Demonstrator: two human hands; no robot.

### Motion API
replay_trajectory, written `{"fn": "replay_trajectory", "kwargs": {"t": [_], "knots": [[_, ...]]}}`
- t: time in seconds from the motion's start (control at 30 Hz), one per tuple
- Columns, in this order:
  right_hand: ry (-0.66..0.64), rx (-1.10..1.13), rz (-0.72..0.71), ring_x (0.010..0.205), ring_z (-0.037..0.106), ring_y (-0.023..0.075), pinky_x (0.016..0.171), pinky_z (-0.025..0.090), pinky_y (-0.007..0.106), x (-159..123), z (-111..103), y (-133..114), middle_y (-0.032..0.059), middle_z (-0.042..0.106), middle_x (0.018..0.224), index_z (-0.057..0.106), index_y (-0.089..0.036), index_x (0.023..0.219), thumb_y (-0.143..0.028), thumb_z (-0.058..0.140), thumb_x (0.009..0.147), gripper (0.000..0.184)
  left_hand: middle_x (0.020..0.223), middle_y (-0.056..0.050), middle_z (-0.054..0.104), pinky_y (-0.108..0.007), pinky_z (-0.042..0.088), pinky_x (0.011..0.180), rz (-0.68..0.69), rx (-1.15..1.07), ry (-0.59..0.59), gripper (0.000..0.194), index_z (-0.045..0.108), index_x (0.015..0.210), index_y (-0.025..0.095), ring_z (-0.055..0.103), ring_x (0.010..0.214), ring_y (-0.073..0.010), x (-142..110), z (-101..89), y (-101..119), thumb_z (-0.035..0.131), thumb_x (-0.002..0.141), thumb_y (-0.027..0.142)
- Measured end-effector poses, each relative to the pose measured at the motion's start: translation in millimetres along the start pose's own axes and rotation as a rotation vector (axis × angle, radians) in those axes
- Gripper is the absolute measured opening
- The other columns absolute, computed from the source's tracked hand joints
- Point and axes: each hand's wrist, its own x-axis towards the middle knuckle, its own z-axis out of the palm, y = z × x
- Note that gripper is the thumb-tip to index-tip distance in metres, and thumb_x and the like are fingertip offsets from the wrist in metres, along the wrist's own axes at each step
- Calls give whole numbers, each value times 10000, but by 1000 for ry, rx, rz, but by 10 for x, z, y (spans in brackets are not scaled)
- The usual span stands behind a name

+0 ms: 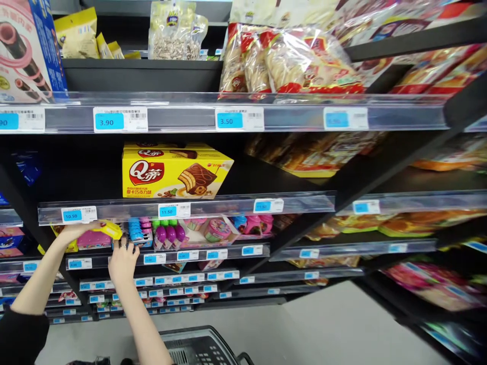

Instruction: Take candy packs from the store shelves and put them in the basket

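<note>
Reaches with both bare arms into a shelf (101, 262) of small, brightly coloured goods, just under the rail bearing the 10.50 label (79, 214). Holds a yellow item (110, 229) in the left hand (81, 228), with fingers clasped on its left end and partly hidden behind the label. Points the item rightward from that hand, above a pink pack (93, 240) and just left of some stacked blue pieces (135, 229). Stretches the right hand (122, 261) over the shelf's front edge, back of the hand showing, with fingers spread and slightly bent, close below the free end of the yellow item and beside the blue pieces. Cannot tell whether grasping anything with the right fingers. Wears a ring (124, 247) on the right hand and a black sleeve (25, 332) on the left arm. Shows, farther right along the same shelf, purple egg-shaped pieces (170, 234) and a round pink tub (217, 229). Displays, one shelf higher, a yellow box (171, 172) with chocolate-coated cake printed on its front. Includes, at the bottom, a grey basket (184, 332) near the pale floor (304, 324).
</note>
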Motion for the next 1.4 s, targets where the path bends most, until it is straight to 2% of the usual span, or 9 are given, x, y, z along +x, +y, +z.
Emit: {"fn": "replay_trajectory", "kwargs": {"t": [0.3, 0.43, 0.53, 0.7, 0.9, 1.0, 1.1, 1.23, 1.4], "knots": [[-73, 433, -131, 980, 540, 213, 876, 440, 365, -459, -214, 169, 117, 626, 1049, 612, -164, 1065, -93, 303, 858, 379, 764, -18, 685, -238, 459, 579, -144, -471, -204, 303, 632, 817, 165, 596, 678, -164, -911, 172, 102, 699, 545, 280], [-391, 1085, 51, 845, 622, 202, 690, 514, 318, -729, -692, 165, 118, 630, 1051, 548, -192, 1149, -355, 219, 933, 426, 682, 17, 647, -198, 410, 510, -197, -553, -359, 247, 643, 758, 159, 543, 598, -117, -939, 276, 233, 729, 533, 217], [-612, 1419, 157, 971, 600, 249, 765, 506, 367, -859, -1060, 110, 103, 570, 1213, 455, -255, 1296, -480, 492, 825, 523, 667, 26, 623, -210, 428, 522, -196, -549, -411, 229, 630, 747, 156, 547, 596, -120, -922, 341, 293, 736, 553, 217], [-620, 1412, 293, 999, 589, 246, 762, 503, 366, -989, -1175, 99, 83, 495, 1320, 347, -297, 1382, -386, 618, 763, 681, 719, 23, 613, -243, 459, 571, -179, -505, -430, 327, 569, 877, 180, 567, 642, -141, -920, 504, 306, 727, 600, 249], [-395, 1479, 473, 910, 614, 211, 728, 511, 337, -1140, -943, 127, 71, 422, 1391, 357, -314, 1381, -419, 616, 769, 673, 1093, -94, 523, -266, 468, 606, -232, -404, -13, 699, 340, 1261, 209, 567, 765, -162, -895, 888, 121, 643, 688, 471], [-319, 1573, 537, 851, 625, 213, 700, 518, 342, -1196, -917, 108, 101, 523, 1296, 324, -273, 1403, -430, 632, 758, 732, 991, -88, 585, -237, 421, 478, -197, -669, 101, 765, 361, 1270, 200, 544, 620, -142, -948, 1133, 36, 627, 663, 584], [-286, 1595, 540, 971, 605, 244, 785, 511, 369, -1228, -897, 82, 88, 526, 1303, 370, -270, 1381, -449, 636, 754, 704, 875, -87, 661, -235, 368, 415, -294, -1105, -10, 742, 474, 1231, 192, 530, 509, -142, -1063, 1362, -21, 582, 661, 654], [-166, 1352, 367, 1267, 401, 265, 1048, 333, 393, -1241, -856, 15, 51, 469, 1370, 506, -267, 1290, -484, 601, 770, 571, 1034, -144, 683, -304, 458, 572, -363, -1520, -44, 740, 540, 1222, 195, 637, 838, -301, -1186, 1544, -39, 615, 635, 638], [-174, 1017, 196, 1281, 385, 258, 1065, 307, 425, -1281, -917, -101, 66, 474, 1361, 441, -264, 1337, -452, 427, 882, 493, 1180, -125, 640, -422, 446, 866, -108, -1735, 23, 648, 575, 1197, 230, 532, 1127, -350, -1222, 1576, 53, 697, 626, 511]]}}
